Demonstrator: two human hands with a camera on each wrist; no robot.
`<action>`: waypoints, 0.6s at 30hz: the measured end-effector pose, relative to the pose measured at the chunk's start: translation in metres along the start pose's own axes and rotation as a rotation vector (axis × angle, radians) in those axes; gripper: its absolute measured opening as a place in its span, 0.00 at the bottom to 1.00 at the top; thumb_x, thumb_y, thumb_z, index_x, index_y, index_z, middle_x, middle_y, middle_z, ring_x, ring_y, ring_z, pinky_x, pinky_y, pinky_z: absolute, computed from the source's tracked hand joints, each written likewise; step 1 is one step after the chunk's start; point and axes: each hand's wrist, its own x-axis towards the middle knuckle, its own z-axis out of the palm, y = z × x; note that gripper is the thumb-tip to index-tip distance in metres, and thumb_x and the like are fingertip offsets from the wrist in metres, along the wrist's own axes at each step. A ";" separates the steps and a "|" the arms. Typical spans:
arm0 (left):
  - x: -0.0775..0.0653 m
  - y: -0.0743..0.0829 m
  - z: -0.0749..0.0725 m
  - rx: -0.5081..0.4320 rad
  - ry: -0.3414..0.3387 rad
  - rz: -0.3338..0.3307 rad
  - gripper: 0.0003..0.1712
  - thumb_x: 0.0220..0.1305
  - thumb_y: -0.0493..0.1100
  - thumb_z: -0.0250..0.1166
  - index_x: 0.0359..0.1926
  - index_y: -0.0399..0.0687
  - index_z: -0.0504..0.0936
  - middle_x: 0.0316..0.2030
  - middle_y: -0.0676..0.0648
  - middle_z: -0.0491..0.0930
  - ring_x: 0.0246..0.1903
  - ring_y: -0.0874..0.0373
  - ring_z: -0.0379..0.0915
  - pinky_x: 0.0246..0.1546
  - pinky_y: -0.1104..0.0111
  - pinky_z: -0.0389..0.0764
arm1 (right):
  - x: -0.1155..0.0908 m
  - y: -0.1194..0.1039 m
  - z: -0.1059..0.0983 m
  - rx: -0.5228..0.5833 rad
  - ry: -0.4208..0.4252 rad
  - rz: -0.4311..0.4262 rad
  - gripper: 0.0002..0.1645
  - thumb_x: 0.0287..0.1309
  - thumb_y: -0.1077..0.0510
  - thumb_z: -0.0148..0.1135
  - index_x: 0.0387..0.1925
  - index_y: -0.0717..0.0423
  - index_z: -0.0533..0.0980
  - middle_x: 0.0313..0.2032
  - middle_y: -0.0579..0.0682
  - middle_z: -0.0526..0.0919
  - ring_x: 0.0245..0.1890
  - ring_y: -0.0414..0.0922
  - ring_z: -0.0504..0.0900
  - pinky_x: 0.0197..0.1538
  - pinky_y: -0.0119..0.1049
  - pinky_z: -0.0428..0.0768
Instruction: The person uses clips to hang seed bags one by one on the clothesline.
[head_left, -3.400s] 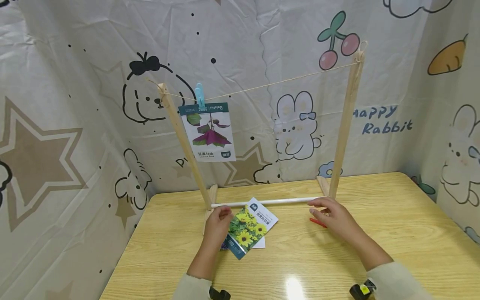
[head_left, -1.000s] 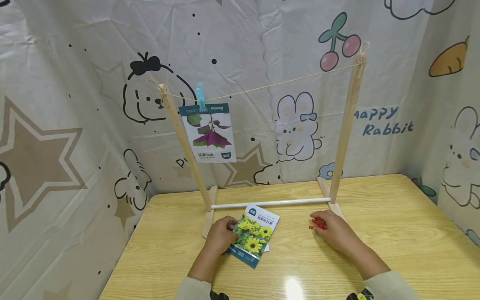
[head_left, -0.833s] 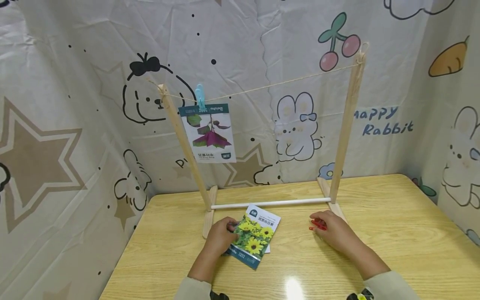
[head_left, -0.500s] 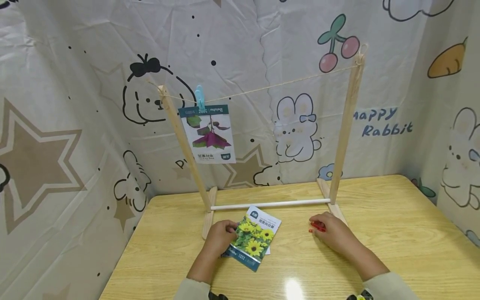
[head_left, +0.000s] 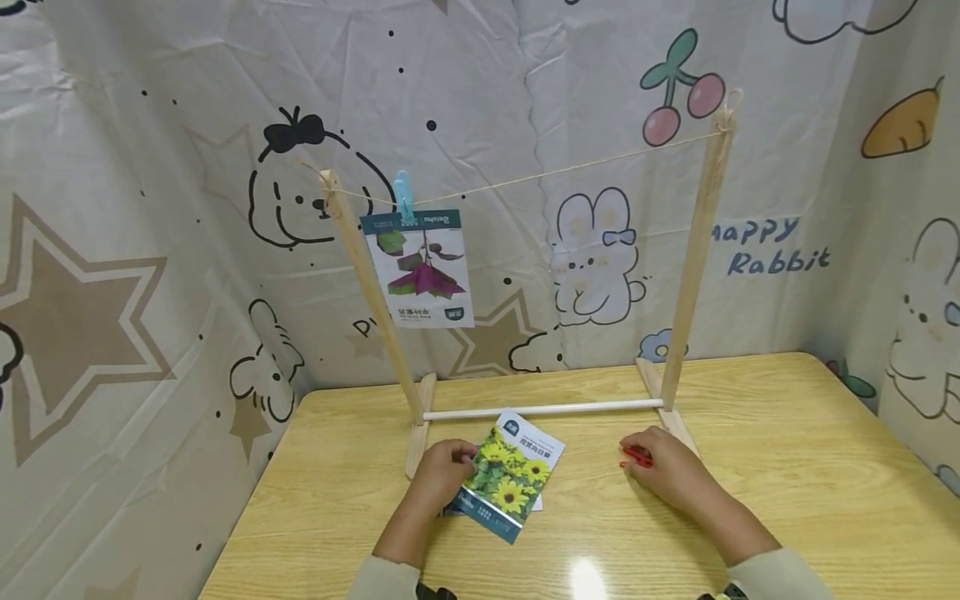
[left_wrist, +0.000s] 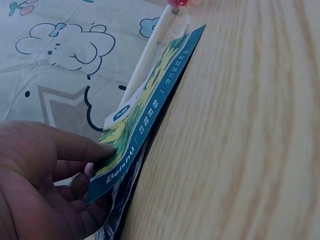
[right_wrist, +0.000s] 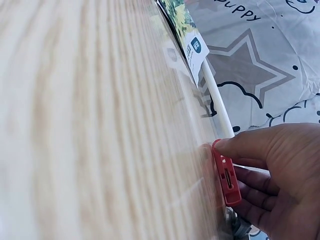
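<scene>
Left hand [head_left: 437,475] and right hand [head_left: 663,463] pinch, well apart, fingers curled.

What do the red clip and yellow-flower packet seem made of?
Red clip: probably moulded plastic, smooth, judging by its even colour and slotted body.
Yellow-flower packet: coated paper or plastic film, can't tell which; its printed face looks smooth, its edges straight.

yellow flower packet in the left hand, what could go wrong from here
The left hand pinches the yellow flower packet only near one edge, so it might twist or slip when lifted. Another packet lies beneath it and could get dragged along. If the red clip in the right hand goes on the string, a tug might swing the packet hanging there.
</scene>
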 end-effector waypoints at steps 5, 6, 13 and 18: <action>0.001 0.000 0.001 -0.006 0.012 -0.011 0.11 0.62 0.32 0.65 0.46 0.39 0.84 0.34 0.47 0.78 0.35 0.58 0.72 0.39 0.66 0.75 | -0.001 0.001 0.000 -0.005 -0.001 -0.005 0.19 0.55 0.58 0.75 0.48 0.59 0.84 0.42 0.49 0.83 0.42 0.44 0.81 0.45 0.40 0.81; 0.001 0.000 0.002 -0.010 0.011 -0.013 0.11 0.62 0.32 0.65 0.46 0.40 0.84 0.35 0.47 0.78 0.35 0.57 0.72 0.39 0.66 0.75 | -0.001 0.001 0.000 -0.006 0.000 -0.004 0.19 0.54 0.58 0.75 0.48 0.59 0.84 0.42 0.49 0.83 0.43 0.44 0.81 0.46 0.40 0.81; 0.000 0.002 0.002 -0.018 -0.002 -0.001 0.10 0.62 0.32 0.65 0.45 0.40 0.83 0.36 0.45 0.79 0.37 0.56 0.74 0.40 0.64 0.76 | -0.001 0.000 0.000 -0.012 0.002 -0.001 0.20 0.55 0.57 0.75 0.49 0.60 0.83 0.42 0.48 0.83 0.43 0.44 0.81 0.47 0.41 0.81; 0.000 0.003 0.002 -0.024 -0.006 -0.010 0.08 0.63 0.32 0.64 0.44 0.41 0.82 0.36 0.46 0.80 0.36 0.56 0.74 0.40 0.64 0.75 | -0.001 0.000 0.000 -0.028 0.000 -0.014 0.19 0.55 0.57 0.75 0.48 0.59 0.84 0.41 0.48 0.82 0.42 0.43 0.80 0.45 0.40 0.80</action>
